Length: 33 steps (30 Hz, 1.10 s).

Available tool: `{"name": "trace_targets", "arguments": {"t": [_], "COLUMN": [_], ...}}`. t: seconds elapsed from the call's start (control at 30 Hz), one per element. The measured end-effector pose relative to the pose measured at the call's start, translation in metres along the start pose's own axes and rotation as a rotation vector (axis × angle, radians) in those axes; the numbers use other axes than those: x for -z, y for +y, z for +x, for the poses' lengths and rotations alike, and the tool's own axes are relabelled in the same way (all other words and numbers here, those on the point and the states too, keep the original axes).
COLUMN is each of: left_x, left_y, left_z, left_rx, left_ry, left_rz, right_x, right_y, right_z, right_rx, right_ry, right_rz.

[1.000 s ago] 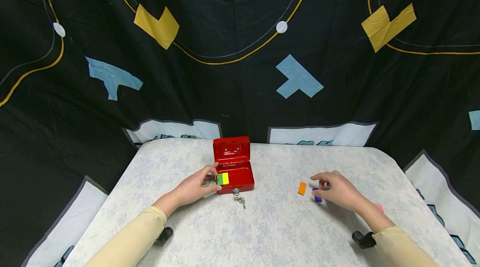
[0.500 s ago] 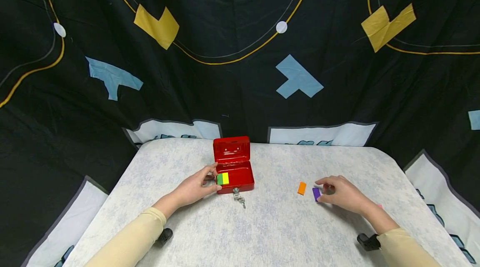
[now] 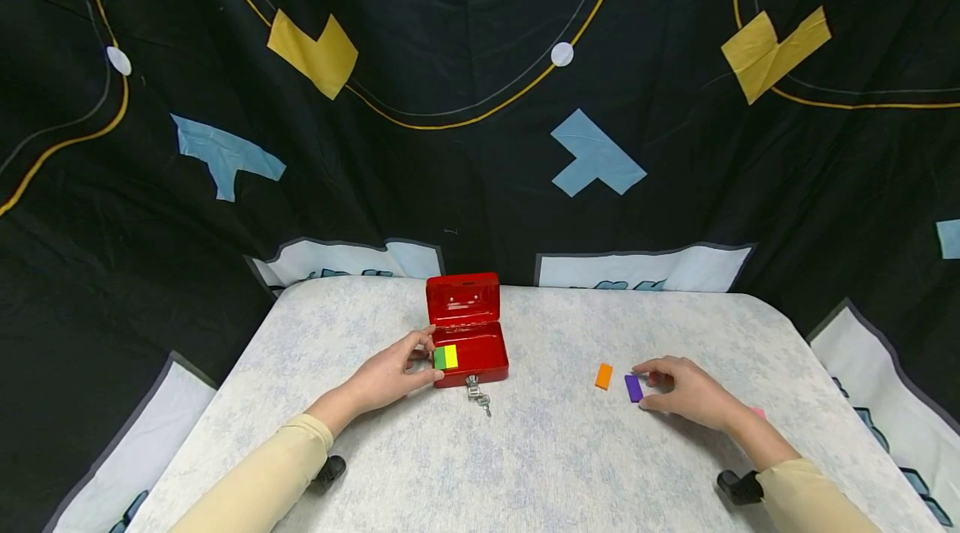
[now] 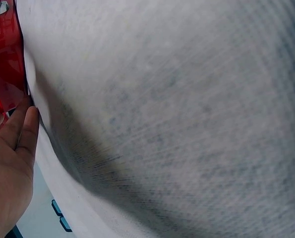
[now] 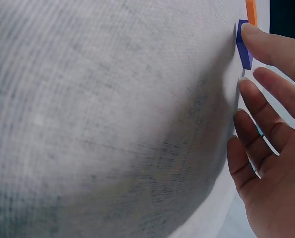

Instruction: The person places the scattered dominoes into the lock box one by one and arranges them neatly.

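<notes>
A red cash box (image 3: 491,350) stands with its lid up at mid-table. Inside, at its left end, a green block (image 3: 440,358) and a yellow block (image 3: 451,356) lie side by side. My left hand (image 3: 386,371) holds the box by its left side, thumb at the front corner and forefinger at the back. Off to the right, a purple block (image 3: 633,388) lies on the table. My right hand (image 3: 686,391) is just beside it, thumb and forefinger spread apart with nothing between them. In the right wrist view my thumb overlaps the purple block (image 5: 243,47).
An orange block (image 3: 603,376) lies left of the purple one. Part of a pink block (image 3: 759,412) shows behind my right wrist. Keys (image 3: 483,402) hang from the box's front lock. A dark cloth (image 3: 465,183) hangs behind the pale table (image 3: 525,466).
My right hand has drawn back slightly to the right and its thumb has come away from the purple block, which now shows fully. My left hand and the cash box have stayed still.
</notes>
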<state>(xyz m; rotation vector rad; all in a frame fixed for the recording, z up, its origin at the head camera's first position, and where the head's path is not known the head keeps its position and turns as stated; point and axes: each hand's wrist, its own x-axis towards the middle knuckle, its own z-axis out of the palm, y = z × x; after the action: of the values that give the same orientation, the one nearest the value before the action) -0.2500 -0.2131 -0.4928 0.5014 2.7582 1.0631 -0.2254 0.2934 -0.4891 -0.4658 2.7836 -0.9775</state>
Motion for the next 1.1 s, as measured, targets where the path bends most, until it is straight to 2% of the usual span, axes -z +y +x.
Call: {"name": "trace_targets", "arguments": {"t": [1.1], "left_x": [0.0021], "left_y": [0.0018], "left_z": [0.0005], "left_rx": [-0.002], "left_ry": [-0.016], "left_rz": [-0.012], "right_x": [-0.003], "right_y": [0.0082], "right_z": [0.0019], "right_rx": [-0.018], "right_ry": [0.008], "right_rz": [0.017]}}
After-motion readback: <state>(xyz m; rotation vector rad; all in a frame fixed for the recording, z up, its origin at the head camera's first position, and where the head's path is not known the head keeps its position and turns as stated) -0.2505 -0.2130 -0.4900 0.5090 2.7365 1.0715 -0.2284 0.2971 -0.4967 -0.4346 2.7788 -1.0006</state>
